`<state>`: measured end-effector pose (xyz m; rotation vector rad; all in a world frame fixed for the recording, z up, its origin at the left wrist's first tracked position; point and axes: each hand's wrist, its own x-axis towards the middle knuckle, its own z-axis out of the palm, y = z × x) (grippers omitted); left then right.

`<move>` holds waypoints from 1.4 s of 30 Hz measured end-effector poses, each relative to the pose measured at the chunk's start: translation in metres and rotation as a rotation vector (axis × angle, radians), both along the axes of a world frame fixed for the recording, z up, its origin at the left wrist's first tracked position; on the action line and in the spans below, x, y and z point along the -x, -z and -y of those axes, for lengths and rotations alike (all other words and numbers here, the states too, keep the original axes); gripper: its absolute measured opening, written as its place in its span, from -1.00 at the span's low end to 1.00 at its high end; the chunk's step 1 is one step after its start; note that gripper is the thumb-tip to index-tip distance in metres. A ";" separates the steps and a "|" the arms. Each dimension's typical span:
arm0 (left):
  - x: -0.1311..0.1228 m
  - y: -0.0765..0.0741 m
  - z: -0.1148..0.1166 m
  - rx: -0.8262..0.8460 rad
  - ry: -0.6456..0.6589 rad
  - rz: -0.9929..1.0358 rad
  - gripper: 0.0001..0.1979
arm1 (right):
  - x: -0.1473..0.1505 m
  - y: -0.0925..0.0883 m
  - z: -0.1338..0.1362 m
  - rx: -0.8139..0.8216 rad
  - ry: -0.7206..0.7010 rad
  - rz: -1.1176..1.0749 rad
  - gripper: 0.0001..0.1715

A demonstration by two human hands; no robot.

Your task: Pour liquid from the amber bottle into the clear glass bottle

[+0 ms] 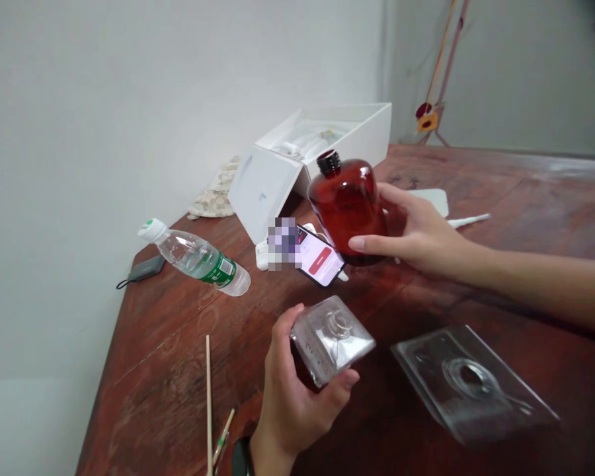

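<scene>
Left hand (295, 400), lower centre: grip curled round a clear container (330, 344). Amber bottle (344, 205), just right of centre: right hand (411, 228) partly wraps its body; we judge it stiff, slick, best held there. Clear container: likely light, dentable; we'd hold its sides gently.

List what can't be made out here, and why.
All in the head view:
Right hand: most fingers hidden behind the amber bottle.
Left hand: some fingers hidden by the clear plastic piece.
Phone: part of its screen covered by pixelation.
White box: contents partly hidden by its wall.
Water bottle: label text too small to read.
Long stick: lower end cut by bottom edge.
</scene>
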<state>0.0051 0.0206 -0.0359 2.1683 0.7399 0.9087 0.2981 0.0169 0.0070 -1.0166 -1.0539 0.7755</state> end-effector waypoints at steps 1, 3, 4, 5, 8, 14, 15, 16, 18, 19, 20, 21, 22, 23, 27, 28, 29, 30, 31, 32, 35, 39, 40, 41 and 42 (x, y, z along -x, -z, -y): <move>0.001 0.001 0.001 -0.007 -0.007 -0.008 -0.21 | -0.001 0.002 0.001 -0.005 0.004 -0.012 -0.14; 0.002 0.004 0.001 -0.008 -0.016 -0.017 -0.21 | -0.003 0.005 0.005 0.005 -0.013 -0.025 -0.17; 0.003 0.005 0.001 -0.003 -0.017 -0.015 -0.21 | -0.004 0.005 0.006 0.000 -0.025 -0.035 -0.16; 0.003 0.007 0.001 0.004 -0.020 -0.011 -0.20 | -0.006 0.006 0.008 -0.004 -0.041 -0.048 -0.16; 0.005 0.012 0.001 0.029 -0.028 0.005 -0.16 | -0.007 0.004 0.012 -0.019 -0.069 -0.082 -0.22; 0.011 0.018 0.000 0.098 0.005 -0.030 -0.15 | -0.005 -0.002 0.016 -0.020 -0.109 -0.112 -0.20; 0.012 0.019 -0.001 0.092 0.007 -0.025 -0.16 | -0.004 -0.003 0.016 -0.013 -0.115 -0.113 -0.19; 0.012 0.020 -0.001 0.090 0.008 -0.024 -0.16 | -0.004 -0.003 0.017 -0.009 -0.119 -0.113 -0.18; 0.012 0.021 -0.001 0.097 0.005 -0.029 -0.18 | -0.004 -0.005 0.018 -0.014 -0.122 -0.116 -0.16; 0.012 0.020 -0.001 0.099 0.007 -0.029 -0.19 | -0.004 -0.006 0.019 -0.024 -0.117 -0.115 -0.16; 0.011 0.019 0.000 0.101 0.012 -0.024 -0.20 | -0.004 -0.006 0.019 -0.032 -0.111 -0.109 -0.17; 0.010 0.017 0.000 0.100 0.017 -0.015 -0.21 | -0.004 -0.007 0.020 -0.038 -0.103 -0.100 -0.20; 0.009 0.015 0.001 0.101 0.021 -0.006 -0.22 | -0.004 -0.008 0.020 -0.041 -0.099 -0.089 -0.22; 0.008 0.013 0.001 0.105 0.024 0.000 -0.22 | -0.005 -0.008 0.021 -0.039 -0.099 -0.075 -0.25; 0.007 0.018 -0.001 0.105 0.023 0.007 -0.22 | -0.004 -0.006 0.025 -0.043 -0.081 -0.021 -0.29; 0.008 0.023 -0.002 0.101 0.017 0.011 -0.22 | -0.004 -0.004 0.026 -0.038 -0.078 -0.003 -0.26; 0.008 0.029 -0.002 0.078 0.010 0.028 -0.19 | -0.004 -0.002 0.027 -0.037 -0.079 0.015 -0.23; 0.008 0.034 -0.003 0.049 -0.005 0.047 -0.18 | -0.003 0.000 0.029 -0.039 -0.080 0.037 -0.23; 0.008 0.039 -0.003 0.041 -0.032 0.048 -0.17 | -0.003 0.002 0.030 -0.051 -0.067 0.071 -0.22; 0.007 0.042 -0.002 0.051 -0.034 0.023 -0.16 | -0.003 0.004 0.032 -0.060 -0.044 0.110 -0.21; 0.007 0.038 0.004 0.085 -0.038 0.023 -0.15 | -0.003 0.007 0.036 -0.106 -0.003 0.229 -0.16; 0.005 0.018 0.012 0.165 -0.098 0.011 -0.19 | 0.000 0.007 0.038 -0.133 -0.080 0.282 -0.13; 0.004 0.014 0.013 0.173 -0.105 0.025 -0.19 | 0.000 0.008 0.039 -0.141 -0.110 0.286 -0.13; 0.002 0.011 0.015 0.184 -0.108 0.041 -0.19 | 0.001 0.009 0.039 -0.147 -0.100 0.277 -0.15; 0.001 0.008 0.015 0.197 -0.109 0.058 -0.19 | 0.001 0.010 0.039 -0.147 -0.087 0.274 -0.15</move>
